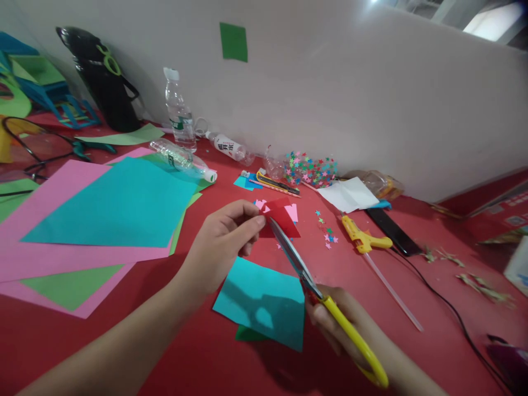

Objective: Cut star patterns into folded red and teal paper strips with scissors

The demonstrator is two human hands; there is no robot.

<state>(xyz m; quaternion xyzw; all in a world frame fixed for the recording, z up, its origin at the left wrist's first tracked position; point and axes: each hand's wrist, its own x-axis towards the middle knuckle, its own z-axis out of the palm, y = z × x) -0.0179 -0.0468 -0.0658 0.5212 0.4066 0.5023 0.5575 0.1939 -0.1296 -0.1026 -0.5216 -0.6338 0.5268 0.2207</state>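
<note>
My left hand (225, 239) pinches a small red paper piece (282, 221) between thumb and fingers, above the red tabletop. In my right hand (340, 313) is a pair of yellow-handled scissors (295, 258), fingers wrapped round the handles. The tips of the blades reach the red paper close to my left thumb; whether they cut into it I cannot tell. Beneath both hands lies a turquoise paper sheet (264, 302), with a green paper piece (249, 333) partly under it. Small pink paper scraps (292, 212) sit behind the red paper.
Large coloured sheets (119, 203) are stacked at left. Behind stand a black flask (103, 82) and a water bottle (180, 115). A yellow cutter knife (276, 182) and star confetti (311, 169) lie by the wall. At right are a yellow glue gun (363, 236), a phone (394, 231) and a cable.
</note>
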